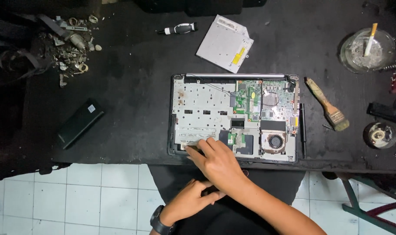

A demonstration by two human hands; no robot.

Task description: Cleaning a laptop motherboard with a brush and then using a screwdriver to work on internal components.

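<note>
An opened laptop (198,109) lies bottom-up on the black table (133,87), showing its silver metal plate, green circuit board (250,98) and fan (275,141). My right hand (217,163) reaches across to the laptop's near-left corner, fingers spread, with the fingertips resting on the silver plate at the near edge. My left hand (189,201), with a black watch on the wrist, sits lower over my lap, just under my right wrist. Its fingers are curled, and whether anything is in them is hidden.
A silver optical drive (226,43) and a screwdriver (178,29) lie behind the laptop. A black battery pack (80,122) and a pile of metal scraps (72,43) are at left. At right are a paintbrush (327,104), a black stick tool (302,126) and a glass ashtray (367,50).
</note>
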